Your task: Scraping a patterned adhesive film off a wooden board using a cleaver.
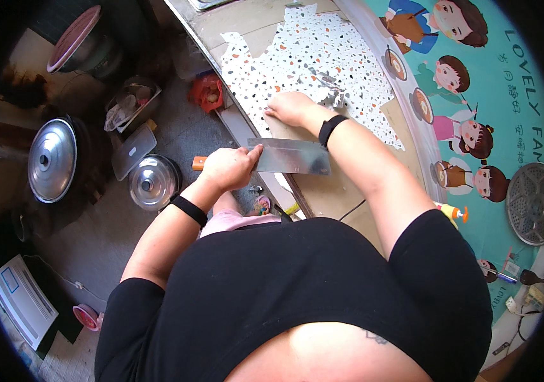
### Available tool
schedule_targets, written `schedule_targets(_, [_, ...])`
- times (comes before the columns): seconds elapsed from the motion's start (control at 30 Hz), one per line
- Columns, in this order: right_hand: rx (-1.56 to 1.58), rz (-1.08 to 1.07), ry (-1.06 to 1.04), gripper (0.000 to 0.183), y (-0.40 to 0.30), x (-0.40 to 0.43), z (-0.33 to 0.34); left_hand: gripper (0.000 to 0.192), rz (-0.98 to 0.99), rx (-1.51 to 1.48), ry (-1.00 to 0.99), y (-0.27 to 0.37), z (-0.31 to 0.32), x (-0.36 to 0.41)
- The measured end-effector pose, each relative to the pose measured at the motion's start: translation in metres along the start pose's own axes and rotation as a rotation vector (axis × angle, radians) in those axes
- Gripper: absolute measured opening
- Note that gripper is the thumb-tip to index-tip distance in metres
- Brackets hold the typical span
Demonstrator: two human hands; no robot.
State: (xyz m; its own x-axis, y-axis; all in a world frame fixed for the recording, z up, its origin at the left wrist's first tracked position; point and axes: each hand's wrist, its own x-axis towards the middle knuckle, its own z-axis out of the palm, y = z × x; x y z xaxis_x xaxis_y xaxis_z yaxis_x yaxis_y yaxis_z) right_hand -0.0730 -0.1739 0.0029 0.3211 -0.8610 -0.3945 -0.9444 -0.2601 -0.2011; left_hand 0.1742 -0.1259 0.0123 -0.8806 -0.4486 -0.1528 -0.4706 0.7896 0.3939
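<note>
My left hand (231, 167) grips a cleaver by its wooden handle, with a finger along the blade. The broad metal blade (293, 158) points right, over the counter's edge and beside my right forearm. My right hand (291, 109), fingers curled under, rests on the counter at the edge of a torn speckled covering sheet (310, 57). Whether its fingers hold anything is hidden. Crumpled silvery scraps (334, 93) lie on the sheet just right of this hand. Bare brown counter surface (343, 191) shows below the sheet. Each wrist wears a black band.
A teal printed cover (486, 95) lies at the right, with a perforated metal disc (530, 205) and a pump bottle (453, 212). Down on the left are a large lidded pot (52, 160), a smaller lidded pot (152, 183), a clear plastic lid (131, 153) and a red bag (207, 93).
</note>
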Motion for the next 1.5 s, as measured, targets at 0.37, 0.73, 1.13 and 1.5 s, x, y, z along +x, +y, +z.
schedule_targets(0.37, [-0.095, 0.169, 0.233, 0.021, 0.095, -0.002, -0.058, 0.054, 0.054, -0.115, -0.095, -0.022, 0.0, 0.006])
schedule_targets(0.73, [0.165, 0.117, 0.79, 0.012, 0.124, -0.064, -0.089, 0.056, 0.164, -0.134, -0.103, -0.012, -0.002, 0.024])
schedule_targets(1.13, [0.359, -0.166, 0.402, 0.028, -0.003, -0.066, 0.037, 0.055, 0.142, -0.136, 0.041, -0.033, 0.011, -0.068])
schedule_targets(1.5, [-0.158, -0.575, 0.182, 0.015, -0.021, -0.026, 0.023, 0.052, -0.005, -0.156, 0.133, -0.005, 0.062, -0.112])
